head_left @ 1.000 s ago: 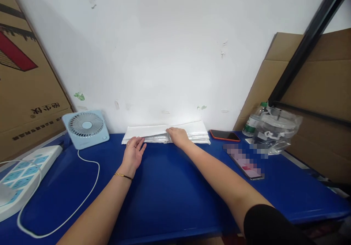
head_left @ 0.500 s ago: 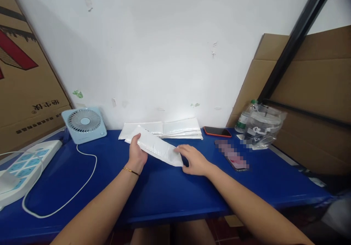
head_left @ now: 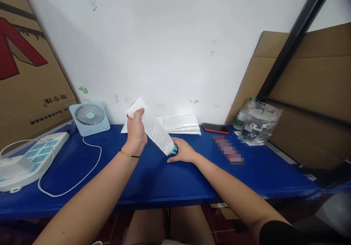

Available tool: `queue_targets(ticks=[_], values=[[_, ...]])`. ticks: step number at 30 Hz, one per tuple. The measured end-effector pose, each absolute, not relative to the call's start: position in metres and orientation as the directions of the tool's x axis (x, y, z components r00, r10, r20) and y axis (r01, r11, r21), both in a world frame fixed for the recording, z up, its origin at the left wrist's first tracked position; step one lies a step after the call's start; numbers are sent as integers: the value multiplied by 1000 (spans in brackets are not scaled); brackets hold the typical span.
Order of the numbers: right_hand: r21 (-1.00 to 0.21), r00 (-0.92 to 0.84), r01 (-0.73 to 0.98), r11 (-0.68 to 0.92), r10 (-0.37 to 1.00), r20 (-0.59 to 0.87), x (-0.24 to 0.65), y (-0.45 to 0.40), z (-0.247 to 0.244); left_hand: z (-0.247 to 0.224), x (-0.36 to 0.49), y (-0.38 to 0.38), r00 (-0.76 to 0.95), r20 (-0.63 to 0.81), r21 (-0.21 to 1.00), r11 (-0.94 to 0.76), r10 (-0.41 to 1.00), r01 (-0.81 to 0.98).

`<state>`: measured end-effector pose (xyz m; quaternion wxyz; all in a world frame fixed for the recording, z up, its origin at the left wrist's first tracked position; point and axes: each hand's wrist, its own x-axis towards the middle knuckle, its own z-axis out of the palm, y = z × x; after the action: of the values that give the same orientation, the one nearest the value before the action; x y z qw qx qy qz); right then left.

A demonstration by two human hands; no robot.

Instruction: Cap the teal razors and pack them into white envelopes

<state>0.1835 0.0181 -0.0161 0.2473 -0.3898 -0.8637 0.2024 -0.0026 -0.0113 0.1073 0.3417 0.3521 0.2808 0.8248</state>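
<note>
A long white padded packet [head_left: 155, 130] slants down to the right over the blue table, its upper left part gripped by my left hand [head_left: 135, 128] with the thumb on top. From the packet's lower right end sticks out a small teal and dark item [head_left: 174, 149]. My right hand [head_left: 183, 150] curls round that item, the thumb below and the fingers above it. Behind the packet, more flat white packets [head_left: 183, 123] lie stacked against the wall.
On the blue table [head_left: 153, 186] at left stand a light blue fan [head_left: 90, 119] and a white power strip [head_left: 35, 161] with a cable. At right are two phones [head_left: 215, 128], a bottle [head_left: 241, 119] and a clear plastic bag [head_left: 259, 124]. Cardboard [head_left: 315, 110] borders the right.
The packet's left end has been raised and it tilts more steeply. The teal item now shows at its lower end, with my right hand closed on it. The view has shifted slightly.
</note>
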Motion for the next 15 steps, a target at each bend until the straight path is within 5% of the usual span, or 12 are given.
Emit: queue_targets(ticks=[15], values=[[-383, -616, 619, 686, 726, 304, 168, 21, -23, 165, -64, -42, -547, 378, 698, -618, 747, -362]])
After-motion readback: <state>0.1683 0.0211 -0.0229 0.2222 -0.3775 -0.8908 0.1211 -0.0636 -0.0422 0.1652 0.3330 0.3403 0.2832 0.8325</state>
